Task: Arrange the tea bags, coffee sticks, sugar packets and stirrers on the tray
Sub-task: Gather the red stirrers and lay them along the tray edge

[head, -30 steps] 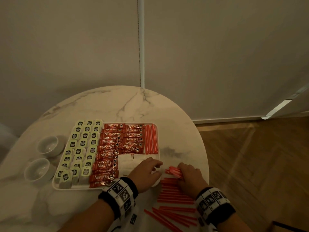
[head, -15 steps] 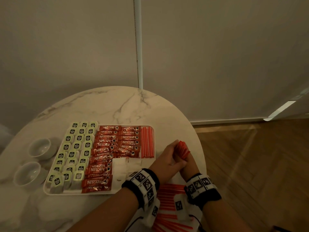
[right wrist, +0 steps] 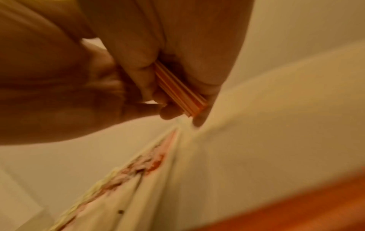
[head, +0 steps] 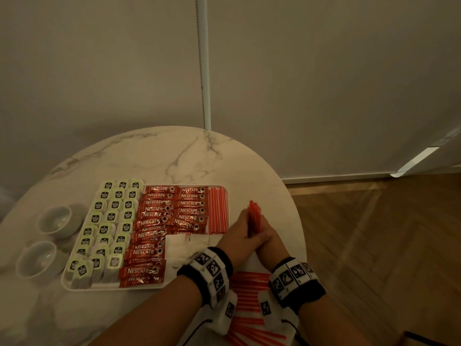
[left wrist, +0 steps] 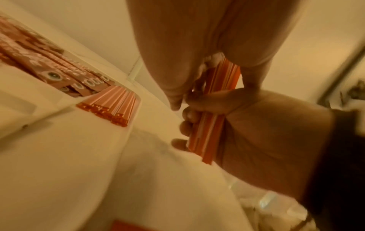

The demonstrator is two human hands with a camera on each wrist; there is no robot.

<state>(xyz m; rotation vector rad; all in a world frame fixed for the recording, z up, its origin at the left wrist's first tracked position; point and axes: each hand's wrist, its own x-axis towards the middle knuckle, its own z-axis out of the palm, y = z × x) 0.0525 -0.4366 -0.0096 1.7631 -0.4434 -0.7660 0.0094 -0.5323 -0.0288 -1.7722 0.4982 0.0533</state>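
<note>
The round marble bench [head: 154,156] carries a white tray [head: 65,280] on its near half. On the tray the tea bags [head: 109,221] fill the left columns, the coffee sticks [head: 159,221] lie in red rows at the middle, white sugar packets [head: 179,248] sit at the near right, and a row of red stirrers [head: 218,211] lies along the right edge. Two small white bowls [head: 53,219] stand on the bench left of the tray. More loose stirrers [head: 247,283] lie on the bench near the edge, under the wrists. Just right of the tray, both hands meet around an upright bundle [head: 254,216] of red stirrers. The right hand [head: 265,239] has its fingers [left wrist: 187,117] curled round the bundle's lower part; the left hand [head: 237,236] grips it from the other side, fingers [left wrist: 173,87] and thumb closed on it. The bundle's top sticks out above both hands.
</note>
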